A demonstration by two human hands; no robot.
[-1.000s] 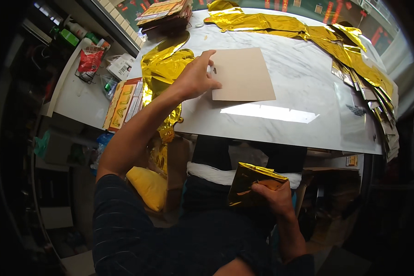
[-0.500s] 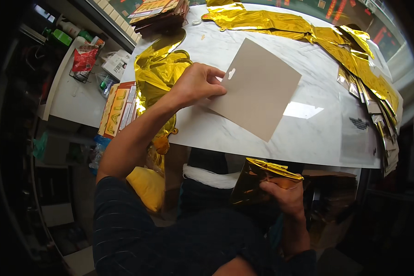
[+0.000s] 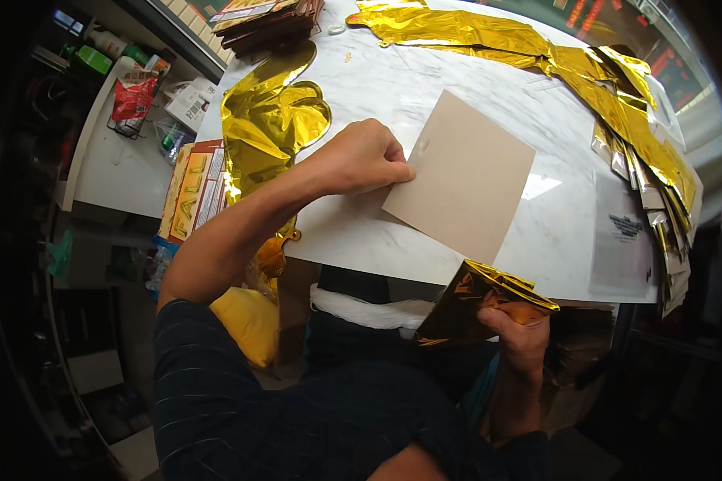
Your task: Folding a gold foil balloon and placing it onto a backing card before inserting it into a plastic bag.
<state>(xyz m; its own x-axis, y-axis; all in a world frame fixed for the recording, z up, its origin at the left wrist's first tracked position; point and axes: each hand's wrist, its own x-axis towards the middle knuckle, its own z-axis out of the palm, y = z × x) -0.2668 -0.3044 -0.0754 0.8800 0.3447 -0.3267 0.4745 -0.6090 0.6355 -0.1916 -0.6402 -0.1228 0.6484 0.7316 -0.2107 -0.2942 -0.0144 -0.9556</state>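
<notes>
My left hand [image 3: 367, 159] pinches the left edge of a grey-beige cardboard sheet [image 3: 469, 180] above the marble-patterned table. A small hang hole near the sheet's upper left corner is only faintly visible. Below the table's front edge, my right hand [image 3: 523, 335] grips a folded packet of gold foil [image 3: 467, 298], its thumb on top and its other fingers hidden beneath. Left of my left hand lies a crumpled gold foil balloon [image 3: 269, 120], hanging partly over the table edge.
Flattened gold foil [image 3: 473, 36] runs along the far edge to the right, over a fanned row of packets [image 3: 667, 240]. A clear plastic bag [image 3: 618, 240] lies beside them. Printed cards [image 3: 269, 28] are stacked far left, others [image 3: 192, 188] nearer. White string [image 3: 369, 309] hangs below.
My left hand has moved the cardboard sheet right and nearer, lowering it toward the table. My right hand has shifted slightly right with the foil packet.
</notes>
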